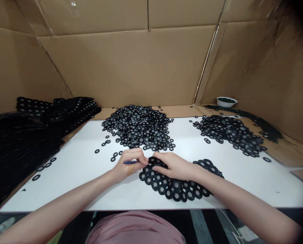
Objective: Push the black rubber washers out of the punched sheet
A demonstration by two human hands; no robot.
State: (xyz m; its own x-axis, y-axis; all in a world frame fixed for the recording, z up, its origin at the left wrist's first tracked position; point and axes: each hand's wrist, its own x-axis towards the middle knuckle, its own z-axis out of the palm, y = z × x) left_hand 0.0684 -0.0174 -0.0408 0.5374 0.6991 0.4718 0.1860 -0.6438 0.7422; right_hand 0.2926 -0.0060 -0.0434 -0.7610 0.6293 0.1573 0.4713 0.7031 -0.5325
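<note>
My left hand (131, 162) is closed around a thin blue tool (130, 162); its tip is hidden by my fingers, so I cannot tell its kind. Those fingertips meet the upper left edge of a sheet of joined black rings with pale grey centres (176, 185). On top of this sheet rests my right hand (173, 165), thumb and fingers pinching its upper left part. The sheet lies on the white table and reaches right, under my right forearm.
A large heap of loose black rings (138, 127) stands behind my hands. Another heap (227, 132) lies at right, near dark strands (265, 125) and a white bowl (225, 102). Dark strands and ringed fabric (72, 110) fill the left. Cardboard walls (116, 64) enclose the white table (110, 200).
</note>
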